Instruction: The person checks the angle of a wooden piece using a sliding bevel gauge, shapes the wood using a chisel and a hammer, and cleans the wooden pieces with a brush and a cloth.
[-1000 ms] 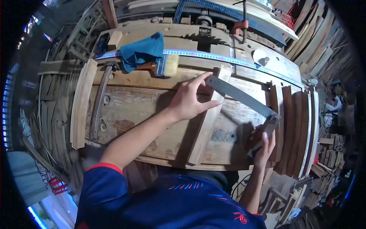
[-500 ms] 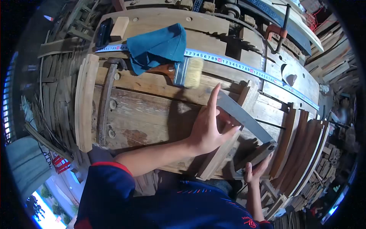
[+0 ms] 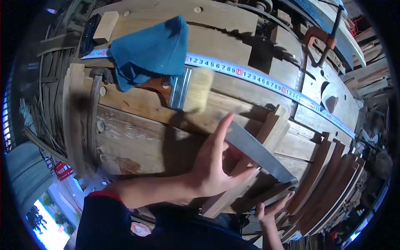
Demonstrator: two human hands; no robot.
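A try square with a flat metal blade point(image 3: 262, 152) and a dark wooden stock lies across a long wooden strip point(image 3: 227, 198). My right hand point(image 3: 273, 208), at the lower right, has its fingers and thumb around the stock. Over the strip, close beside the blade, my left hand point(image 3: 214, 166) is spread, with the index finger and thumb stretched out. Its other fingers curl partly behind the blade, and I cannot tell whether they touch the strip.
A blue cloth point(image 3: 152, 50) partly covers a long measuring tape point(image 3: 258, 79) and a brush point(image 3: 198, 89) on the workbench. An orange clamp point(image 3: 321, 39) stands at the back right. Several boards point(image 3: 327, 187) line the right end; a wooden strip point(image 3: 75, 116) is at the left.
The view has shifted nearer the bench, so the cloth and brush appear larger and further left. Both hands and the try square keep about the same arrangement on the strip.
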